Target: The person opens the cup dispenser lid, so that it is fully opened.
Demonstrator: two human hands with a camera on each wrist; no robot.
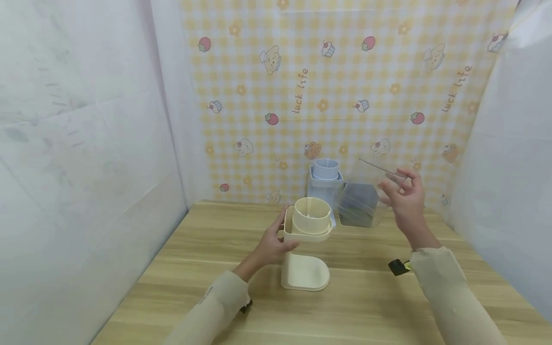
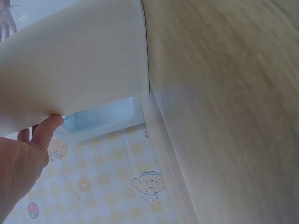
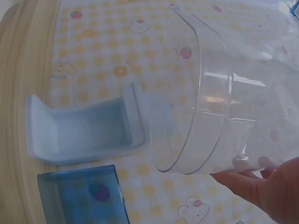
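Note:
A cream stand point(image 1: 305, 273) with a rounded base and a raised top tray holding a round collar point(image 1: 312, 215) stands upright on the table. My left hand point(image 1: 272, 242) grips the left side of its top part. In the left wrist view, the left hand point(image 2: 25, 161) touches the edge of the stand's broad cream panel point(image 2: 79, 65). My right hand point(image 1: 405, 201) holds a clear plastic container point(image 3: 215, 102) in the air, to the right of the stand. In the right wrist view, fingers point(image 3: 238, 184) of the right hand lie against the container's wall.
Behind the cream stand is a similar pale blue stand point(image 1: 325, 182) near the patterned back curtain point(image 1: 258, 129). A dark blue see-through box point(image 1: 357, 205) stands to its right. Pale sheets point(image 1: 86, 143) close off both sides of the wooden table point(image 1: 207, 268).

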